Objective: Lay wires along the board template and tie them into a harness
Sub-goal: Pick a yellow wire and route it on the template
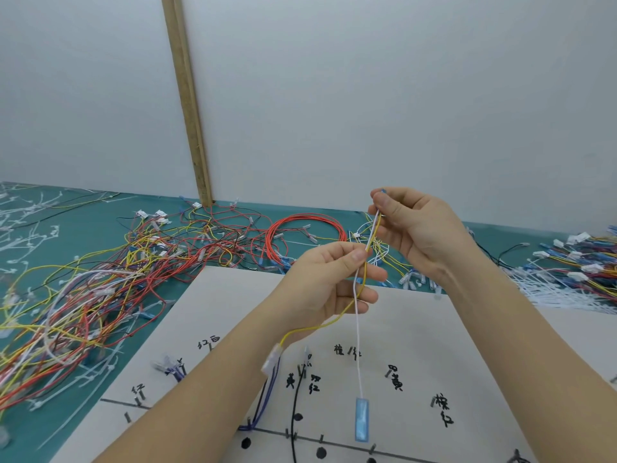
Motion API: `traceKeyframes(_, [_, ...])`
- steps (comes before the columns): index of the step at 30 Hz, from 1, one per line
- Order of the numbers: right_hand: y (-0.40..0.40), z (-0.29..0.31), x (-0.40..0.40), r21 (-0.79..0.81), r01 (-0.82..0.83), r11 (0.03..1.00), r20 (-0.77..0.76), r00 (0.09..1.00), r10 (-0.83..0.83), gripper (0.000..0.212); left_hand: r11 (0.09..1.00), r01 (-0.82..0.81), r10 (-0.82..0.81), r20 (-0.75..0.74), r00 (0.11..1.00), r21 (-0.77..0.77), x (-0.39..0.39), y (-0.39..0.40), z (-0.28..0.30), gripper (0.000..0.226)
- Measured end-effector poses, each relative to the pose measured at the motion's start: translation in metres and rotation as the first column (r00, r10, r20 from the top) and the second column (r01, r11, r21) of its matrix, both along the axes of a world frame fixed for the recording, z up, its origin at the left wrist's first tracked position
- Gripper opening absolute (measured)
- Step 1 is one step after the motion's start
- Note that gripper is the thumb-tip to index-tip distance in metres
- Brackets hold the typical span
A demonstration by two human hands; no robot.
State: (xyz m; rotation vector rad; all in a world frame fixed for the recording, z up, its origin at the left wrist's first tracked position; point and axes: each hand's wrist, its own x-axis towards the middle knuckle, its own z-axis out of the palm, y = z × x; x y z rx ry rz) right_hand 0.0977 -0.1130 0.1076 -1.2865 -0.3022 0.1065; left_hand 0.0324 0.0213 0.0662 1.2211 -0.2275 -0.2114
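Observation:
I hold a yellow wire (320,327) and a white wire (358,345) together above the board template (434,345). My right hand (417,232) pinches their upper ends, and my left hand (327,282) pinches both lower down. The white wire hangs straight down and ends in a blue sleeved terminal (362,419). The yellow wire curves down and left to a clear connector (272,360). The pale board carries black lines, dots, handwritten labels and small pegs. Blue and black wires (263,402) lie on it near a peg.
A tangled heap of red, yellow, white and black wires (100,289) covers the green mat (83,222) on the left. A red wire coil (307,228) lies behind my hands. White cable ties (561,295) and more wires with connectors (581,259) sit at right. A wooden strip (187,95) leans on the wall.

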Motion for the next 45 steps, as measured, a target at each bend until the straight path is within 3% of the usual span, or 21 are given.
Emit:
traceKeyframes(9, [-0.005,0.006,-0.004,0.039,-0.237,0.971,-0.026,0.971,0.238,0.026,0.998,0.013,-0.015,-0.035,0.999,-0.066,-0.010,0.006,0.013,0.015])
traceKeyframes(15, [0.005,0.004,-0.009,0.015,-0.258,0.966,-0.032,0.965,0.259,0.012,0.987,-0.129,0.122,0.072,0.990,0.098,-0.018,0.010,0.012,0.020])
traceKeyframes(20, [0.011,0.009,-0.018,0.031,-0.230,0.973,-0.022,0.973,0.231,0.009,0.983,-0.140,0.139,0.012,0.990,0.119,-0.032,0.016,0.020,0.016])
traceKeyframes(23, [0.018,0.012,-0.029,-0.023,-0.251,0.968,0.019,0.968,0.251,0.022,0.971,-0.160,0.155,0.044,0.987,0.179,-0.048,0.022,0.019,0.019])
traceKeyframes(29, [0.045,0.001,-0.042,-0.133,-0.275,0.952,0.013,0.960,0.279,0.015,0.981,-0.177,0.183,-0.085,0.979,0.081,-0.096,0.042,0.008,0.018])
traceKeyframes(31, [0.052,-0.006,-0.043,-0.164,-0.323,0.932,-0.025,0.946,0.324,0.022,0.971,-0.227,0.235,-0.139,0.962,0.071,-0.108,0.049,0.000,0.017])
traceKeyframes(38, [0.054,-0.019,-0.036,-0.135,-0.597,0.791,-0.229,0.795,0.561,0.026,0.912,-0.404,0.405,-0.291,0.867,0.068,-0.126,0.065,-0.023,0.014])
traceKeyframes(42, [0.073,-0.036,-0.036,-0.408,-0.481,0.776,-0.194,0.876,0.442,0.019,0.838,-0.490,0.538,-0.211,0.816,0.239,-0.123,0.057,-0.033,0.005])
traceKeyframes(45, [0.092,-0.049,-0.039,-0.616,-0.390,0.684,-0.110,0.903,0.416,0.018,0.723,-0.517,0.601,-0.047,0.798,0.458,-0.120,0.053,-0.043,0.009])
